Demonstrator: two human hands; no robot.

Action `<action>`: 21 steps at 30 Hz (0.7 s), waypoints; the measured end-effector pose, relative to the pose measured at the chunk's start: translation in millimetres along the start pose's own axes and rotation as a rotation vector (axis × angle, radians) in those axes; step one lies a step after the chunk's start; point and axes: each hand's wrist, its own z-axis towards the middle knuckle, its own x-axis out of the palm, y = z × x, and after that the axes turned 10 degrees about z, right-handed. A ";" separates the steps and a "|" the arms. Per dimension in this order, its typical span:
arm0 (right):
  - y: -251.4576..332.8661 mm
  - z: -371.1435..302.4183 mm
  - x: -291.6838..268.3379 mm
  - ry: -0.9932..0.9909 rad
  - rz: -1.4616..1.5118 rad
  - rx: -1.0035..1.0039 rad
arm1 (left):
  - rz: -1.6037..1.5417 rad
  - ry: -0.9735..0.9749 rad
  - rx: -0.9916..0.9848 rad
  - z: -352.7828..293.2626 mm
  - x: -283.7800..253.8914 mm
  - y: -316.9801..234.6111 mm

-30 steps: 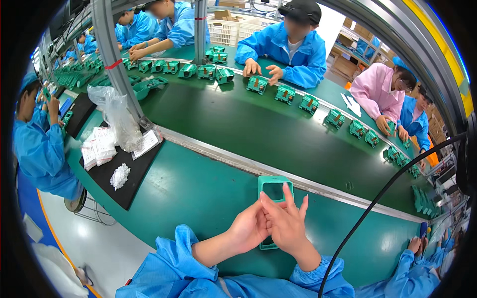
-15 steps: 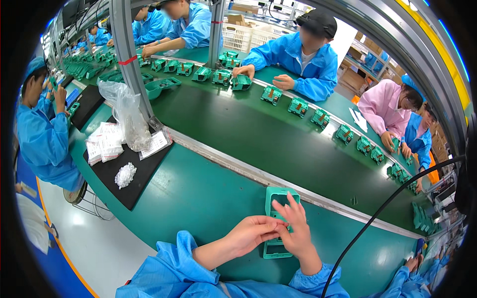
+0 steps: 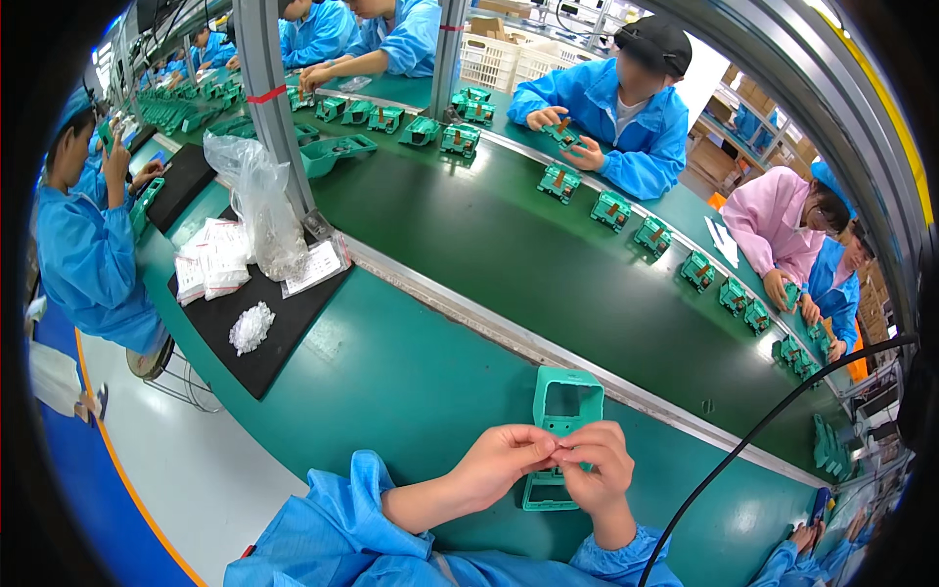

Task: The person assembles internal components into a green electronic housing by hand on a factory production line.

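Over the near bench, my left hand (image 3: 506,464) and my right hand (image 3: 599,466) meet fingertip to fingertip. Both are closed in a pinch. Whatever sits between the fingertips is too small or too hidden to name. Beneath them a green plastic housing (image 3: 568,391) lies on the bench, with a rectangular opening at its far end and another at its near end. My hands hide the middle of it. I cannot tell whether they touch the housing.
To the left, a black mat (image 3: 264,368) bears a pile of small clear parts (image 3: 252,328), white packets (image 3: 217,256) and a plastic bag (image 3: 262,210). Beyond a metal rail runs a green conveyor (image 3: 469,254) with several green assemblies (image 3: 611,210). A black cable (image 3: 729,442) crosses at right. Co-workers sit around.
My right hand's fingers have folded in from spread to a pinch against the left fingertips. Across the conveyor, a co-worker has lifted a green assembly. The whole view has shifted slightly.
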 end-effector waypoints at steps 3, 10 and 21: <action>0.7 -1.7 -0.4 0.024 -0.053 0.010 | 0.131 -0.016 0.132 0.5 2.2 -0.9; -2.6 -5.0 -0.1 -0.018 -0.047 -0.029 | 0.209 -0.027 0.128 -2.4 3.7 1.0; -7.7 9.1 -27.6 -0.075 -0.119 0.036 | 0.335 -0.041 0.109 -7.4 9.6 -2.7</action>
